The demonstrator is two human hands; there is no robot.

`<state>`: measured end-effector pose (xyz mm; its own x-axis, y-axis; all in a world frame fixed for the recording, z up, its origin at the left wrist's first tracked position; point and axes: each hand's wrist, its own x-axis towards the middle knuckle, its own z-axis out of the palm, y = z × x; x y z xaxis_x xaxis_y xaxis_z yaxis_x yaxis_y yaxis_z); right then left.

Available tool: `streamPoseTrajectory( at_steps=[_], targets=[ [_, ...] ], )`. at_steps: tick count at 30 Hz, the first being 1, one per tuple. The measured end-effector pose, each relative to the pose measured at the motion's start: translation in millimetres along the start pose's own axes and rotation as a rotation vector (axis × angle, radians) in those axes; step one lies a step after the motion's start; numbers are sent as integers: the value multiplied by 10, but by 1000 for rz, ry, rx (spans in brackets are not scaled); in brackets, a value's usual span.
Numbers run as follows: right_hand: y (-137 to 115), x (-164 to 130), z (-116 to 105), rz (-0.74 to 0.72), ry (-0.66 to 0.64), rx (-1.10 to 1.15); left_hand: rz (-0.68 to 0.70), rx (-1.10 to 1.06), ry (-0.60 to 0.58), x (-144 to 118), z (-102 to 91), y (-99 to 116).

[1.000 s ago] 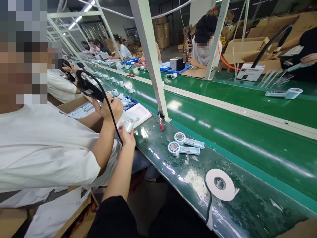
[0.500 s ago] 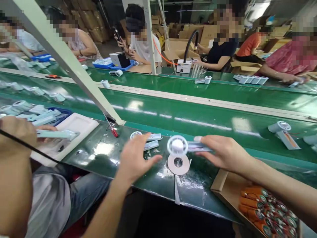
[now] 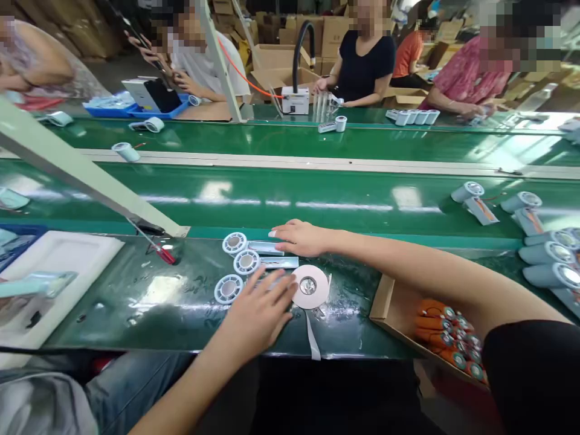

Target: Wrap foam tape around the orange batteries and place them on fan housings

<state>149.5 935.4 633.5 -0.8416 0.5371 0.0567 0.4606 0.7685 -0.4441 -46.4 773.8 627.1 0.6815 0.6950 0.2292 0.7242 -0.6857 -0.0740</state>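
Observation:
Three pale blue plastic housings with round spoked heads lie on the bench: a far housing point(image 3: 234, 243), a middle housing point(image 3: 247, 263) and a near housing point(image 3: 229, 290). My right hand point(image 3: 301, 237) is open, its fingers stretched out at the handle end of the far one; whether it touches is unclear. Spread fingers of my left hand point(image 3: 260, 311) hover over or rest on the handle of the near housing, which they hide. A roll of white tape point(image 3: 310, 287) sits just right of that hand, its loose strip hanging toward the bench edge.
To the right, a cardboard box point(image 3: 383, 299) holds several orange batteries point(image 3: 432, 329) under my right forearm. A red screwdriver point(image 3: 165, 254) lies by a slanted metal post point(image 3: 113, 187). Housings stand on the green conveyor point(image 3: 290, 181); a white foam tray point(image 3: 86, 248) is at left. Co-workers sit opposite.
My right hand has let go of the housing it held above the tape roll and moved left. Three housings now lie together where two were visible. The head view has swung right.

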Motion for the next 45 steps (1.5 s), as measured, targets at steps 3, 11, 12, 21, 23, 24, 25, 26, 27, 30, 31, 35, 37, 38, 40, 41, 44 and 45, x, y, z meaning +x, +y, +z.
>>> streamPoseTrajectory(
  at_steps=[3,11,12,21,23,24,25,26,27,30,31,35,37,38,40,41,44,45],
  targets=[
    [-38,-788,-348,89,194,-1,121,-36,-90,124,205,134],
    [-290,-3074,-805,673,20,-150,175,-193,204,476,204,378],
    [-295,-3124,-750,665,-34,-237,194,-223,228,537,205,465],
    [-90,-2680,-774,639,-409,-610,282,-320,179,958,158,962],
    [-162,-2851,-859,539,-66,-527,255,-318,176,918,104,928],
    [-228,-2950,-865,504,223,-453,240,-310,178,891,77,907],
    [-308,-3039,-839,478,558,-347,231,-298,183,866,51,886],
    [-396,-3107,-782,463,886,-205,229,-284,190,846,26,870],
    [-488,-3146,-698,454,1171,-44,236,-270,192,834,1,858],
    [-737,-3070,-365,424,1557,391,288,-234,163,849,-73,856],
    [-801,-2995,-257,418,1559,490,301,-223,151,868,-99,865],
    [-960,-2688,61,437,1439,724,342,-186,129,949,-190,913],
    [-1020,-2613,177,431,1300,832,343,-170,127,962,-217,922],
    [-1048,-2599,227,407,1227,888,338,-161,131,958,-225,919],
    [-1085,-2603,297,361,1154,987,331,-135,145,935,-236,903],
    [-1089,-2614,307,361,1173,1021,330,-118,156,923,-243,891],
    [-1035,-2662,207,433,1322,1078,346,-48,188,916,-300,845],
    [-1006,-2679,137,452,1322,1104,356,-22,195,930,-335,828]
  ],
)
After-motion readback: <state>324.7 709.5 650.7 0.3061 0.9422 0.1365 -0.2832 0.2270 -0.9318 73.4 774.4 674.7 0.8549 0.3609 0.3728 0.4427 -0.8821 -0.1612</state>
